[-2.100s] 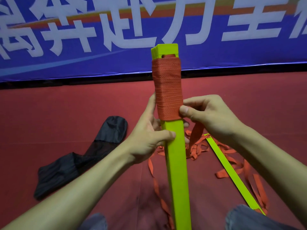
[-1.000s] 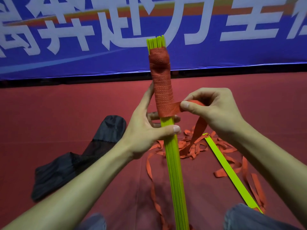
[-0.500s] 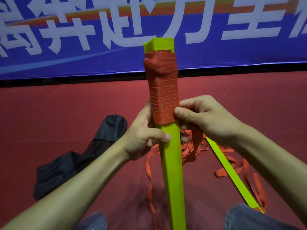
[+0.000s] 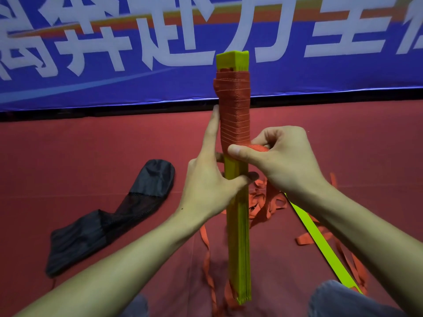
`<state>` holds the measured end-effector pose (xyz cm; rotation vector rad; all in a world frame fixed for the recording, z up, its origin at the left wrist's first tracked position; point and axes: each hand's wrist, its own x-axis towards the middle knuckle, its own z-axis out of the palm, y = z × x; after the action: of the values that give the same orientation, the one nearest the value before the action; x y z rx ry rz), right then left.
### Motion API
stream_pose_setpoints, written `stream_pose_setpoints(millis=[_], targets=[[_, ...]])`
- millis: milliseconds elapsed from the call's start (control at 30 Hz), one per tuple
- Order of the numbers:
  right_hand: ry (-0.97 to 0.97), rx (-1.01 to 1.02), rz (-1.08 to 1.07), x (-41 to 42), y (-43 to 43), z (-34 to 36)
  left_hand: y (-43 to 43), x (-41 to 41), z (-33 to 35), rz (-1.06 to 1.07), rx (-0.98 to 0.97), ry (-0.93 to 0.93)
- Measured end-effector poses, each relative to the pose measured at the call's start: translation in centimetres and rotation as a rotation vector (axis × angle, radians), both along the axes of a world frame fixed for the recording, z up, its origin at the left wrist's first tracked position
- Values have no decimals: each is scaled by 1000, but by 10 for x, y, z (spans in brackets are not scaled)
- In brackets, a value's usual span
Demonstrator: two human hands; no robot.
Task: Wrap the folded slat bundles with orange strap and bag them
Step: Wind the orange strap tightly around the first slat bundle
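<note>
Head view, black bag (image 4: 109, 216) left, loose strap (image 4: 267, 202) behind upright slat bundle (image 4: 238, 236)

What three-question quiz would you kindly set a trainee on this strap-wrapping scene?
1. True or false: the black bag lies on the red floor, to the left of the upright slat bundle.
2. What does the right hand pinch? A: the orange strap. B: the black bag. C: nothing.
3. Fill in: the orange strap is wound round the ___ end of the slat bundle.

Key: 1 true; 2 A; 3 upper.
</note>
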<state>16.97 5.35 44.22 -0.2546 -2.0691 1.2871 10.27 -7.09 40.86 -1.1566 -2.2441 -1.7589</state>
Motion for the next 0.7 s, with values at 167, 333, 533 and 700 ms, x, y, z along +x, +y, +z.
stream_pose_setpoints(millis=[167, 333, 533, 700], targets=[[-24, 61, 121, 1, 12, 5, -4, -11, -1, -18, 29, -63], [-1, 126, 87, 0, 32, 1, -10, -17, -1, -141, 96, -200], [56, 85, 150, 0, 33, 2, -10, -16, -3, -317, 160, -276], [50, 6, 213, 1, 33, 1, -7, -14, -3, -430, 217, -308]])
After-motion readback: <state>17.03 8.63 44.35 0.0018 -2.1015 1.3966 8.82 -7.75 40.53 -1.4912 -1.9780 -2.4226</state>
